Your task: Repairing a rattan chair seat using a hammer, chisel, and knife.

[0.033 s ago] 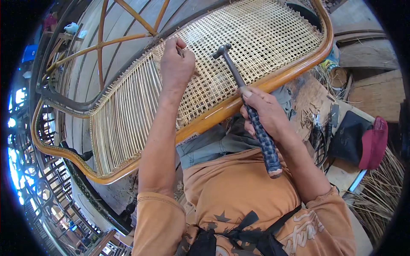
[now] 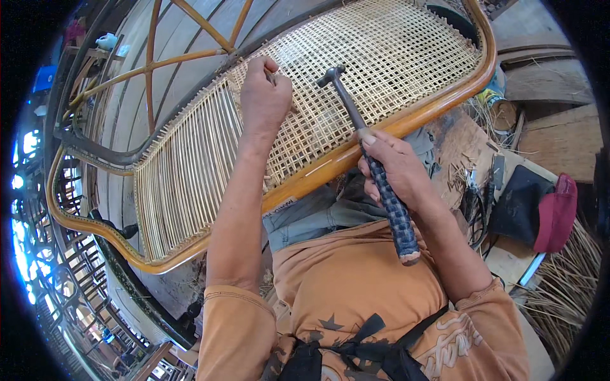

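Observation:
A long rattan seat (image 2: 375, 57) with a glossy brown frame lies tilted across my lap. Its right part is woven in an open check of pale cane; strands running only one way (image 2: 184, 165) span the left part. My left hand (image 2: 265, 95) is closed low over the border between the two parts. A bit of something slim shows at its fingers, mostly hidden. My right hand (image 2: 395, 165) grips a hammer (image 2: 389, 200) by its dark, braided-wrapped handle. The small metal hammer head (image 2: 332, 75) hangs over the check weave, right of my left hand.
Curved poles (image 2: 149, 66) of the furniture frame rise at the upper left over a slatted surface. A dark and maroon pouch (image 2: 553, 213), tools with a black cord (image 2: 473, 197) and a bundle of cane strips (image 2: 565, 286) lie to the right.
My left hand has shifted very slightly to the right over the weave. The hammer and right hand are almost where they were.

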`<state>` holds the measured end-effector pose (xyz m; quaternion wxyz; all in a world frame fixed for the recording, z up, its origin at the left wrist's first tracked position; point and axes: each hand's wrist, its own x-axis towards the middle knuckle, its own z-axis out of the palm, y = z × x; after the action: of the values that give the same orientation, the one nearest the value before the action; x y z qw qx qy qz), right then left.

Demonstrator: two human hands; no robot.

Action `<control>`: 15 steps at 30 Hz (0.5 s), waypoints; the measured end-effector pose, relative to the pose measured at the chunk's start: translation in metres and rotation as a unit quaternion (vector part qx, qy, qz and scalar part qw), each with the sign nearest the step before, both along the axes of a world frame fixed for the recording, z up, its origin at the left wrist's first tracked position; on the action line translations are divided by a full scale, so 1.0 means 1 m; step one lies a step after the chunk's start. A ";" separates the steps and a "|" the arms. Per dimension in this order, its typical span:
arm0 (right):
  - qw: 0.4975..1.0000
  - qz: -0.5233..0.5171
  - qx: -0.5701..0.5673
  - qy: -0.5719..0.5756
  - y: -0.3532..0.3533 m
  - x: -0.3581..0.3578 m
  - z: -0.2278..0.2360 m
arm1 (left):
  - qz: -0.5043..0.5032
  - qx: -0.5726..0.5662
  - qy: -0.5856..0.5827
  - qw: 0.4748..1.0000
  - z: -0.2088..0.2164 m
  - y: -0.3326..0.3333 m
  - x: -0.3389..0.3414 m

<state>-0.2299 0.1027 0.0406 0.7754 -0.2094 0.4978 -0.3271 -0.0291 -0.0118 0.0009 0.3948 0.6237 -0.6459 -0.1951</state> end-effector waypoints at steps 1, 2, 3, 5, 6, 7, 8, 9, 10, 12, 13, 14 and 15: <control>1.000 0.001 0.000 0.000 0.000 0.000 0.001 | -0.005 0.021 -0.024 0.999 0.003 0.000 -0.002; 1.000 -0.012 -0.001 -0.006 0.000 0.001 0.002 | -0.010 0.042 -0.048 0.998 0.004 0.000 -0.004; 1.000 -0.025 -0.003 -0.012 0.000 0.001 0.003 | -0.012 0.032 -0.048 0.998 0.003 -0.003 -0.006; 0.999 -0.043 0.001 -0.026 0.003 0.010 0.000 | -0.012 0.019 -0.060 0.998 0.003 -0.003 -0.009; 0.997 -0.064 0.008 -0.039 0.005 0.013 -0.002 | -0.016 0.008 -0.073 0.997 0.003 -0.003 -0.010; 0.997 -0.065 0.007 -0.039 0.005 0.012 -0.002 | -0.017 0.008 -0.073 0.997 0.005 -0.003 -0.010; 0.999 -0.010 0.015 -0.049 0.006 0.010 -0.002 | -0.016 0.037 -0.060 0.997 0.008 -0.003 -0.010; 0.997 0.048 0.024 -0.060 0.007 0.009 -0.001 | -0.012 0.067 -0.048 0.997 0.011 -0.001 -0.009; 0.997 0.049 0.023 -0.060 0.007 0.009 -0.001 | -0.008 0.097 -0.036 0.995 0.013 -0.001 -0.008; 0.999 -0.025 0.013 -0.041 0.008 0.011 0.003 | -0.009 0.066 -0.047 0.997 0.006 -0.004 -0.008; 0.999 -0.022 0.011 -0.041 0.007 0.012 0.004 | -0.010 0.036 -0.059 0.998 0.004 -0.004 -0.007; 0.999 -0.028 0.009 -0.043 0.006 0.014 0.005 | -0.006 0.033 -0.060 0.998 0.003 -0.004 -0.006; 0.998 -0.034 0.007 -0.044 0.005 0.014 0.006 | -0.003 0.030 -0.067 0.997 0.004 -0.004 -0.006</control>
<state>-0.2156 0.1077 0.0468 0.7860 -0.1727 0.4727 -0.3591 -0.0347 -0.0160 0.0045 0.3312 0.6448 -0.6667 -0.1736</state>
